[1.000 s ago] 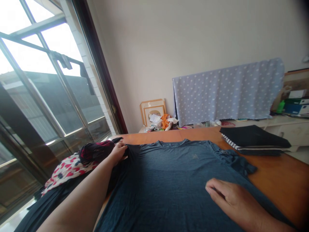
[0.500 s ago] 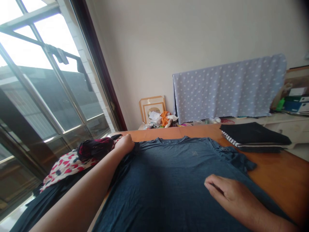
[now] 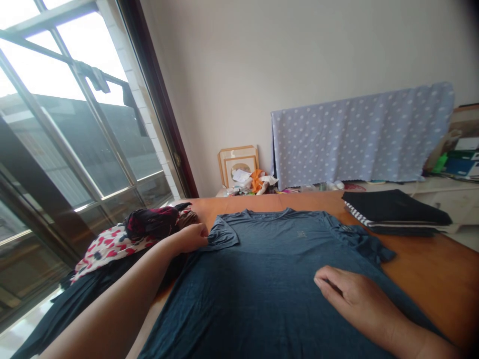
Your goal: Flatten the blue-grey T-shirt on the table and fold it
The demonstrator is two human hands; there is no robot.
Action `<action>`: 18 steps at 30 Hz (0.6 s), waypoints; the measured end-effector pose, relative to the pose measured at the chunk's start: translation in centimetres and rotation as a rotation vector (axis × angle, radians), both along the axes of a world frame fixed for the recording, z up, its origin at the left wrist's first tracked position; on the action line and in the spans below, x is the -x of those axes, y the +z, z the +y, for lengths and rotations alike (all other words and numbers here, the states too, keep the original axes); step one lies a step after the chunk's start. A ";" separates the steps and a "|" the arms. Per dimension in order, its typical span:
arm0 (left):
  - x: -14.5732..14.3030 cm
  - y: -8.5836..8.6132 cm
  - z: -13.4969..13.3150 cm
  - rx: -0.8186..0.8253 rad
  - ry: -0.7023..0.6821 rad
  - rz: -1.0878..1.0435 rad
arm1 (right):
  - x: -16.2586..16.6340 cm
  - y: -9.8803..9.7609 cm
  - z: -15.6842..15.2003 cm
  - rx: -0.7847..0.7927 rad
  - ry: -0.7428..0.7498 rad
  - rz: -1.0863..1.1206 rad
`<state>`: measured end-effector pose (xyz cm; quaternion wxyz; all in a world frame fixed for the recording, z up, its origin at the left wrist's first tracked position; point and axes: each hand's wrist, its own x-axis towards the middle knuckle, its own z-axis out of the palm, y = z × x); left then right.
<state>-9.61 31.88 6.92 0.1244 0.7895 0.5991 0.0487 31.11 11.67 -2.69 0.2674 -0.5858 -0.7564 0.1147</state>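
A dark blue T-shirt (image 3: 269, 279) lies spread flat on the orange wooden table (image 3: 430, 269), collar toward the far edge. My left hand (image 3: 192, 237) pinches the shirt's left sleeve (image 3: 221, 234), which is folded inward over the chest. My right hand (image 3: 350, 294) rests palm down on the lower right of the shirt, fingers loosely curled and pressing the cloth. The right sleeve (image 3: 364, 243) lies bunched on the table.
A heap of clothes in red, white and black (image 3: 127, 237) sits at the table's left edge by the window. A folded stack of dark and striped garments (image 3: 392, 212) lies at the far right. Picture frames and clutter (image 3: 245, 177) and a dotted cloth (image 3: 359, 134) stand behind.
My left hand has drawn the left sleeve from the shirt's outer edge inward, folding it over the chest. My right hand has stayed pressed on the shirt.
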 end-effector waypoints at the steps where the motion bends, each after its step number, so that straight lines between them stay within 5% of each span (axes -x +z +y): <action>1: 0.4 -0.3 -0.6 0.002 -0.043 0.028 | 0.0 0.0 0.0 0.002 -0.001 -0.008; 4: 1.4 -1.2 -2.0 -0.061 -0.130 0.163 | 0.0 -0.1 0.1 0.002 -0.002 -0.024; 10: 1.9 -2.5 -2.7 -0.238 -0.061 0.305 | 0.0 -0.2 0.0 -0.029 -0.007 -0.001; 14: 1.7 -1.9 -2.6 -0.281 0.000 0.201 | 0.2 -0.2 0.0 -0.018 -0.006 0.004; 18: 1.6 -0.7 -2.8 -0.141 0.030 -0.046 | 0.2 -0.3 0.1 0.021 -0.011 -0.010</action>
